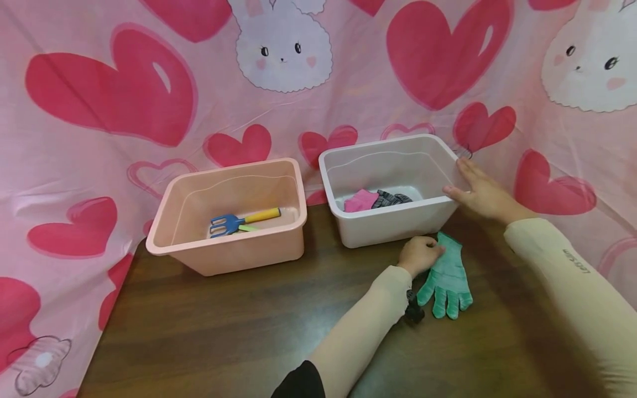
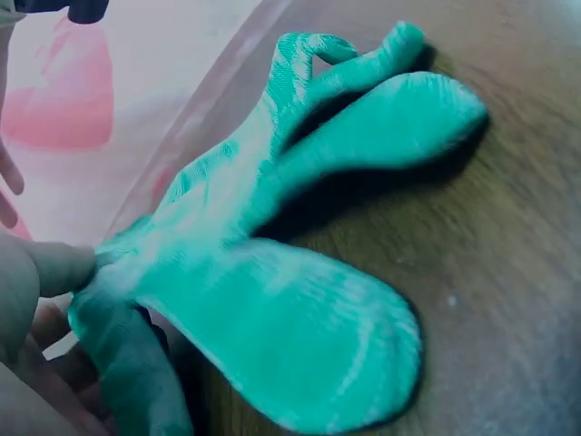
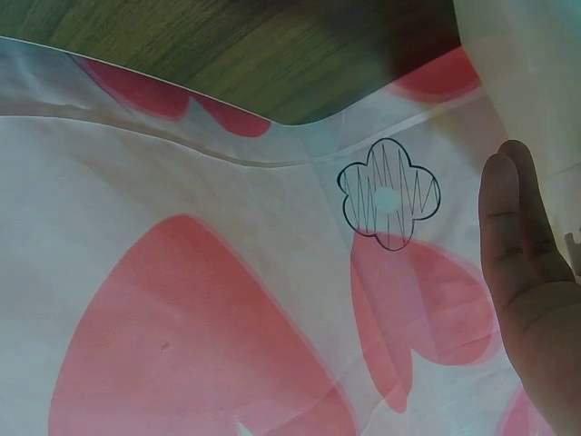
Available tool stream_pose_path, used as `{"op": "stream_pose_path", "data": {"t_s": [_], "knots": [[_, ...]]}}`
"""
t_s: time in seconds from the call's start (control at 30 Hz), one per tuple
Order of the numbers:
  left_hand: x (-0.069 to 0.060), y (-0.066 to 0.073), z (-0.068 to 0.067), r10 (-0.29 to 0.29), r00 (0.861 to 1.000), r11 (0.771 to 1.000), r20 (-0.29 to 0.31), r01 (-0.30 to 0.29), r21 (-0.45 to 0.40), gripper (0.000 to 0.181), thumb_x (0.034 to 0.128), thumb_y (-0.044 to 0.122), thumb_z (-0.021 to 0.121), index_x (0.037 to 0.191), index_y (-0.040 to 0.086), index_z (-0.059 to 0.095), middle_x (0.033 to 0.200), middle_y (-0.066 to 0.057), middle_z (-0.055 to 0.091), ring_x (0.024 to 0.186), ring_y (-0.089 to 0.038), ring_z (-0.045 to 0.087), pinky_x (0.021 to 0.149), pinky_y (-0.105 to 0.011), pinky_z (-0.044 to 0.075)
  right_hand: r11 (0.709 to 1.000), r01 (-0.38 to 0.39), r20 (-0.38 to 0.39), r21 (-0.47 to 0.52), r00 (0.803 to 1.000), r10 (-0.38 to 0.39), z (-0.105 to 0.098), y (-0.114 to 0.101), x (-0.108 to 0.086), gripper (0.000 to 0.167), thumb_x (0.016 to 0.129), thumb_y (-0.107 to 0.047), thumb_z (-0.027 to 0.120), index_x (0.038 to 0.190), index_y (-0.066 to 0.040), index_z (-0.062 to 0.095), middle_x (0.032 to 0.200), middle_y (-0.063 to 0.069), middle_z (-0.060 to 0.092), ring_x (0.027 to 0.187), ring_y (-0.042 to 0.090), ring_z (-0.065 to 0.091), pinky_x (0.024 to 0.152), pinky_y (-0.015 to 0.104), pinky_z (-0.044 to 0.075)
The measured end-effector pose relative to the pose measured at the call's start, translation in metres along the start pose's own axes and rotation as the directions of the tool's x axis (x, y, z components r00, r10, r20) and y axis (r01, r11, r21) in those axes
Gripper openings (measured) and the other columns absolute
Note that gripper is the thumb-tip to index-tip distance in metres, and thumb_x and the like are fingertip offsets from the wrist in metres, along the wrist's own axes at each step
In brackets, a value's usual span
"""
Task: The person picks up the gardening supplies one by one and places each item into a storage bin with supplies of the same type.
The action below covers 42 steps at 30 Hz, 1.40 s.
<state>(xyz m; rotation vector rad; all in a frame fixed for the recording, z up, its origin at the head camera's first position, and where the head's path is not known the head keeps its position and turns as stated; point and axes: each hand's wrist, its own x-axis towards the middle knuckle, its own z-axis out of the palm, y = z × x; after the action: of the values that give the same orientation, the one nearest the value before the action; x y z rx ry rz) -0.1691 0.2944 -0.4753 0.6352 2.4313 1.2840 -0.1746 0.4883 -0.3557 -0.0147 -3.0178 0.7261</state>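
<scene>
A green glove (image 1: pixel 448 276) hangs or lies, fingers toward me, in front of the light grey bin (image 1: pixel 393 224). My left hand (image 1: pixel 419 255) pinches it near the cuff end; in the left wrist view, thumb and fingers grip the green cloth (image 2: pixel 290 327), whose fingers spread over the wood. My right hand (image 1: pixel 480 190) rests against the grey bin's right rim and side, its fingers fairly straight. In the right wrist view only part of that hand (image 3: pixel 526 263) shows at the right edge. Inside the grey bin lie a pink cloth item (image 1: pixel 360 201) and a dark grey one (image 1: pixel 390 199).
Left of the grey bin stands a peach bin (image 1: pixel 254 251). In it lie a blue hand fork with a yellow handle (image 1: pixel 264 215) and something light green (image 1: pixel 247 228). Both bins stand on a brown wooden table (image 1: pixel 224 331), before a pink heart-patterned curtain (image 1: pixel 278 116).
</scene>
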Motion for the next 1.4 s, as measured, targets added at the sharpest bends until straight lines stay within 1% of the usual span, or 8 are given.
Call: {"op": "stream_pose_path", "data": {"t_s": [0.1,0.3,0.43,0.5,0.67,0.9,1.13,1.4], "knots": [[0.001,-0.004,-0.001,-0.001,1.0,0.999,-0.028,0.0,-0.051,0.009,0.0897,0.024,0.077,0.094,0.018,0.08,0.085,0.014,0.068,0.078,-0.003,0.059,0.069,-0.016,0.045,1.0,0.006,-0.006,-0.013,1.0,-0.006,0.001,0.0,0.001,0.096,0.098,-0.053,0.056,0.161,-0.006,0.001,0.166,0.024,0.002,0.149,0.05,0.006,0.107,0.077,0.014],[0.005,-0.013,-0.008,-0.012,1.0,0.985,0.013,0.014,-0.169,0.033,0.0855,0.005,0.073,0.117,0.012,0.078,0.114,0.007,0.073,0.107,-0.002,0.061,0.086,-0.014,0.045,1.0,0.005,-0.007,-0.013,1.0,-0.005,0.0,-0.001,-0.001,0.097,0.098,-0.053,0.057,0.162,-0.008,0.001,0.166,0.024,0.003,0.149,0.05,0.006,0.105,0.079,0.016],[0.007,-0.017,-0.011,0.036,0.999,0.98,0.025,-0.03,-0.195,0.014,0.0877,-0.001,0.064,0.094,0.002,0.076,0.083,0.003,0.066,0.073,-0.006,0.052,0.063,-0.016,0.037,1.0,-0.011,0.01,-0.006,1.0,0.011,0.0,0.0,-0.002,0.098,0.097,-0.055,0.057,0.162,-0.011,-0.002,0.166,0.023,0.0,0.149,0.05,0.004,0.103,0.08,0.017],[0.007,-0.017,-0.012,0.041,0.999,0.981,0.012,-0.038,-0.189,0.01,0.0912,0.002,0.064,0.087,0.0,0.073,0.075,0.002,0.059,0.066,-0.01,0.045,0.06,-0.018,0.034,1.0,-0.02,0.016,-0.002,1.0,0.02,-0.001,-0.001,-0.003,0.098,0.097,-0.055,0.057,0.162,-0.012,-0.002,0.166,0.022,-0.001,0.149,0.05,0.004,0.102,0.08,0.017],[0.005,-0.022,-0.012,0.004,1.0,0.983,-0.01,-0.006,-0.182,0.015,0.095,0.019,0.071,0.099,0.008,0.08,0.091,0.007,0.071,0.081,-0.004,0.059,0.073,-0.018,0.046,1.0,-0.019,0.007,-0.004,1.0,0.019,-0.001,-0.002,-0.003,0.098,0.097,-0.055,0.057,0.162,-0.012,0.0,0.166,0.023,0.001,0.149,0.05,0.006,0.102,0.08,0.018],[0.004,-0.022,-0.02,0.098,0.995,0.976,-0.015,-0.099,-0.193,0.012,0.0923,0.018,0.073,0.094,0.007,0.077,0.082,0.008,0.068,0.076,-0.002,0.058,0.069,-0.017,0.046,1.0,-0.017,0.005,-0.003,1.0,0.017,0.0,-0.002,-0.002,0.098,0.097,-0.054,0.058,0.162,-0.011,0.0,0.166,0.023,0.002,0.148,0.05,0.006,0.102,0.081,0.018],[-0.001,-0.017,-0.039,0.174,0.984,0.984,0.035,-0.172,-0.051,0.006,0.0887,0.017,0.071,0.092,0.013,0.072,0.076,0.013,0.061,0.069,-0.002,0.053,0.062,-0.016,0.043,1.0,-0.021,0.011,-0.015,1.0,0.021,-0.001,-0.003,-0.002,0.099,0.097,-0.056,0.057,0.162,-0.009,-0.001,0.166,0.025,0.002,0.148,0.051,0.006,0.101,0.081,0.018],[-0.014,-0.009,-0.069,0.292,0.951,0.952,0.103,-0.299,0.07,0.016,0.0864,0.02,0.081,0.076,0.019,0.069,0.066,0.014,0.057,0.063,0.0,0.052,0.057,-0.016,0.041,0.999,-0.03,0.027,-0.023,0.999,0.031,-0.001,-0.002,-0.001,0.098,0.098,-0.056,0.054,0.161,-0.009,-0.003,0.165,0.025,-0.001,0.148,0.051,0.004,0.102,0.08,0.017]]}}
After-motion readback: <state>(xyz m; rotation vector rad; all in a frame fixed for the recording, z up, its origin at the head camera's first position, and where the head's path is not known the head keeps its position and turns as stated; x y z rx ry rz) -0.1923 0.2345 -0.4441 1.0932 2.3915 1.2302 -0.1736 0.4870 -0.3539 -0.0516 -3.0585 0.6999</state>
